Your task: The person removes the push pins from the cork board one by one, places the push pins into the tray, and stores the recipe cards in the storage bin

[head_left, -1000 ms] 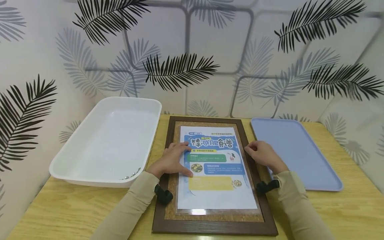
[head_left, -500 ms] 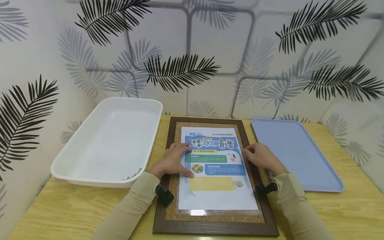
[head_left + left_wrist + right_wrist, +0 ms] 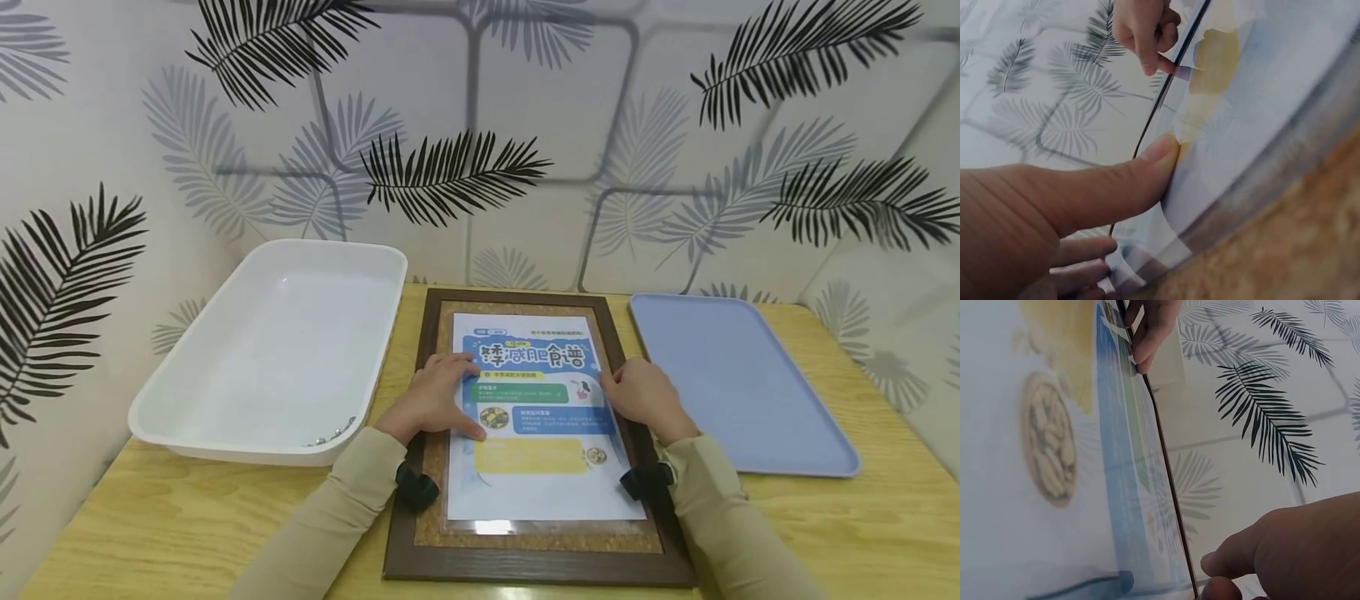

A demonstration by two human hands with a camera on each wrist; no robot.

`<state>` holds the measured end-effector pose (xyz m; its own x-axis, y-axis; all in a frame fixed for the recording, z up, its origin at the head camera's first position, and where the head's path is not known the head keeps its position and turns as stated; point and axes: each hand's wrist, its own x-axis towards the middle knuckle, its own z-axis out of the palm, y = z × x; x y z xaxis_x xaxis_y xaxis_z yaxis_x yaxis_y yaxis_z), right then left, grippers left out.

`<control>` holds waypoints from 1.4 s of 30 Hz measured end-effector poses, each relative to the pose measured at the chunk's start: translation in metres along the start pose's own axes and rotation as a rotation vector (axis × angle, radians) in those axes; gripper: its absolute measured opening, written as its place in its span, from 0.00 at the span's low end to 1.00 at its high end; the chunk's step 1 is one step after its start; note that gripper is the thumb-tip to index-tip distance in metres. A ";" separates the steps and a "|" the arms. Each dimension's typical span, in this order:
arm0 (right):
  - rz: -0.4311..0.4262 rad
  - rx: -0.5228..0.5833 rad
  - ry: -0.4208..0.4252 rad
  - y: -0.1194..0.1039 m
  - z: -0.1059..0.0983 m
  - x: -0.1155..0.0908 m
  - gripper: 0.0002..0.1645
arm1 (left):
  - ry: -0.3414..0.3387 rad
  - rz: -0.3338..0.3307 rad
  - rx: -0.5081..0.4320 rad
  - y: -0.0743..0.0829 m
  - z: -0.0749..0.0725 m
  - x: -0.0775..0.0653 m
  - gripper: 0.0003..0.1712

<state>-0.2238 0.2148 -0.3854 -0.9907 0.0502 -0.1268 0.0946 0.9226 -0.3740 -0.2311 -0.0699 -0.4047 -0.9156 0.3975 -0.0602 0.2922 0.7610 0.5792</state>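
A printed poster (image 3: 540,492) in a clear sleeve lies on a brown-framed cork board (image 3: 555,542). My left hand (image 3: 431,400) rests on the poster's left side, thumb and fingers spread. The left wrist view shows its thumb (image 3: 1110,187) stretched flat along the sheet. At the right edge of the poster is my right hand (image 3: 648,396), its fingers bent and its fingertips right at the sheet's border. Part of its thumb and fingers (image 3: 1297,550) shows in the right wrist view. I cannot tell what, if anything, sits between those fingertips.
To the left stands a deep white tray (image 3: 277,358) with several small shiny pieces (image 3: 333,433) in its near right corner. A flat light-blue tray (image 3: 742,383) lies to the right. Everything stands on a wooden table (image 3: 180,525) before a leaf-patterned wall.
My right hand has moved a little leftward, from the board's frame onto the poster's right edge. The left hand has stayed in place.
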 end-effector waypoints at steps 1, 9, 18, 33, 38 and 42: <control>0.007 0.005 0.003 -0.001 0.000 0.000 0.27 | 0.022 -0.025 0.007 0.002 0.000 -0.001 0.54; 0.028 0.056 -0.007 -0.002 0.001 0.000 0.28 | 0.137 -0.203 0.016 0.016 0.002 -0.007 0.66; 0.003 0.121 -0.012 0.005 0.001 0.003 0.26 | 0.237 -0.233 -0.210 0.015 0.006 -0.004 0.42; 0.021 0.131 -0.016 0.002 0.000 0.000 0.26 | 0.318 -0.335 -0.577 0.007 0.003 0.005 0.31; 0.009 0.122 -0.004 0.003 0.002 0.000 0.26 | 0.250 -0.258 -0.532 0.004 0.001 0.004 0.24; 0.020 0.117 -0.010 0.004 0.004 0.001 0.25 | 0.148 -0.223 -0.441 0.003 -0.001 0.003 0.23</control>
<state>-0.2242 0.2166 -0.3904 -0.9875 0.0638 -0.1444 0.1259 0.8705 -0.4759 -0.2337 -0.0672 -0.4026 -0.9810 0.1487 -0.1244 -0.0300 0.5174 0.8552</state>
